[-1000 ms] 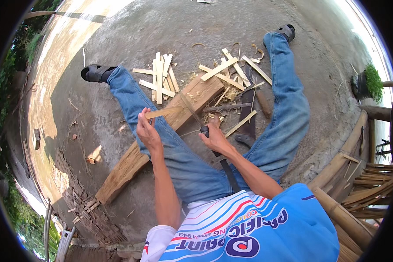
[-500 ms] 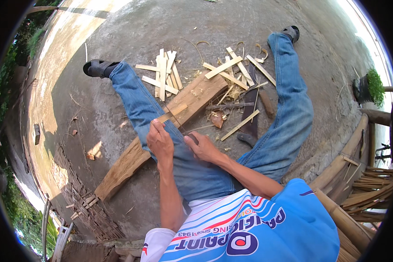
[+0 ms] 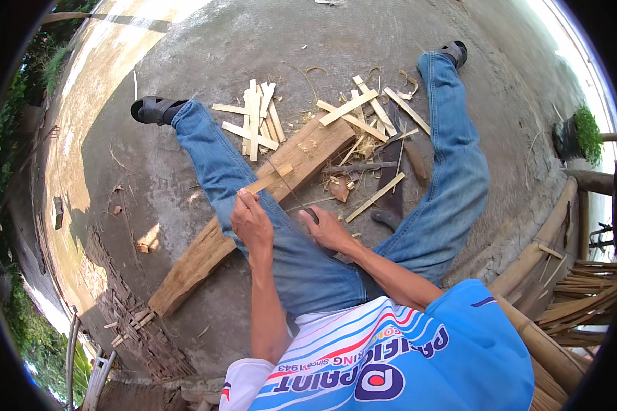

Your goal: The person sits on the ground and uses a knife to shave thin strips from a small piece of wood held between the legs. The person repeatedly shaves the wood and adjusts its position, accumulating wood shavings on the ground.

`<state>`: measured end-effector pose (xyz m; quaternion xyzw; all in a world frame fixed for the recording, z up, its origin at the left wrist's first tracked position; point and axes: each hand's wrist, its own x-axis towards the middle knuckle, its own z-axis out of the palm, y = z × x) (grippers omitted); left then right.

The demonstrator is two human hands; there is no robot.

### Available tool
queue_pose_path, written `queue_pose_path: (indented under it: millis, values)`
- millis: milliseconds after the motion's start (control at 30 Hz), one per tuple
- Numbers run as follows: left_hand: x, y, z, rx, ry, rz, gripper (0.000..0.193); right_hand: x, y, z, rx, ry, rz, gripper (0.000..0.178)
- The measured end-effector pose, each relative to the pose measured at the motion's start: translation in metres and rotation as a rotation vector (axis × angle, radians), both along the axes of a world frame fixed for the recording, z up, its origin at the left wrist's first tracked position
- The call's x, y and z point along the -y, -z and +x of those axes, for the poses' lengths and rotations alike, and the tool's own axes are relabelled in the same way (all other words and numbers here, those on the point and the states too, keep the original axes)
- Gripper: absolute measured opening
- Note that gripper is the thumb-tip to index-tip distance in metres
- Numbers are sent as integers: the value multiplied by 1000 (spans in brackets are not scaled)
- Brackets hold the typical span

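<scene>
My left hand (image 3: 251,220) is closed on the near end of a pale, narrow wood strip (image 3: 271,179), whose far end lies over a thick wooden beam (image 3: 193,268). My right hand (image 3: 327,231) grips the dark handle of a thin-bladed knife (image 3: 313,215). The blade slants up and left across the strip; whether its edge bites into the wood, I cannot tell. Both hands are above my left thigh, which crosses over the beam. Beyond the beam lies a loose pile of cut pale strips (image 3: 254,123), and more strips (image 3: 347,107) rest at its far end.
Between my legs lie a broad dark blade (image 3: 392,195) with a curved handle, a brown wooden handle (image 3: 416,163), a dry leaf (image 3: 339,188) and curly shavings (image 3: 369,146). A potted plant (image 3: 586,138) stands far right. Bamboo poles (image 3: 536,342) edge the lower right.
My right hand has moved a little to the right, and the knife blade has shifted with it across the strip. My left hand keeps its place on the strip.
</scene>
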<state>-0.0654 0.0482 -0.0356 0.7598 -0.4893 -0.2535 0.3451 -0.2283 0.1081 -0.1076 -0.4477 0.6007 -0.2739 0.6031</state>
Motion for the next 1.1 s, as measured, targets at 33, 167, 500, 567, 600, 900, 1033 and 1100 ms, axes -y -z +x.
queue_pose_path:
  millis: [33, 167, 500, 567, 600, 900, 1033, 1100]
  values:
    - [-4, 0, -2, -20, -16, 15, 57, -1, -3, -3, -77, -3, -126, 44]
    - [-7, 6, 8, 49, 14, 4, 58, -16, -14, 7, -31, -115, -399, 43]
    - [-7, 8, 6, 39, 36, -6, 57, -10, 28, 1, -252, -31, -192, 45]
    - [-12, -1, 0, 5, 16, 64, 59, -1, 33, -6, -244, -20, -18, 50]
    - [-11, 2, -1, 24, 16, 46, 59, -5, 33, -8, -222, -54, -125, 52]
    - [-13, 10, 5, 109, -1, -1, 58, -10, 16, -7, -130, -118, -132, 48]
    - [-10, 12, 5, 72, -25, -16, 57, -18, 15, 0, -129, -71, -244, 48]
    - [-8, 10, 4, 36, -28, -11, 57, -14, 20, 1, -179, -48, -126, 47]
